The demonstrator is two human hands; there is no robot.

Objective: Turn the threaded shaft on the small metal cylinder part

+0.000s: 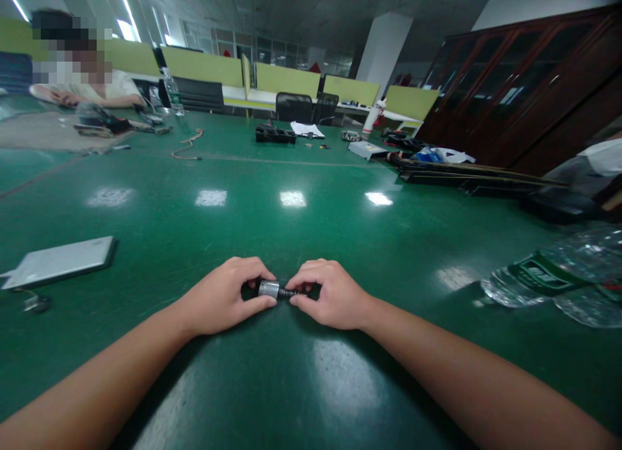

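Observation:
A small silver metal cylinder (269,290) with a dark ridged shaft (287,294) lies level, low over the green table in the middle of the view. It looks like a small motor, but its exact kind is unclear. My left hand (230,296) grips the cylinder between thumb and fingers, hiding its left end. From the other side, my right hand (333,293) pinches the ridged shaft at its right end. The fingertips of both hands are close together, with a short stretch of shaft showing between them.
A flat silver device (65,260) with a cable lies at left. Clear plastic bottles (544,275) lie at right. Farther back are a black tray (275,134), a cord (187,145), papers (307,130) and long dark parts (451,172). A person (87,80) sits at far left.

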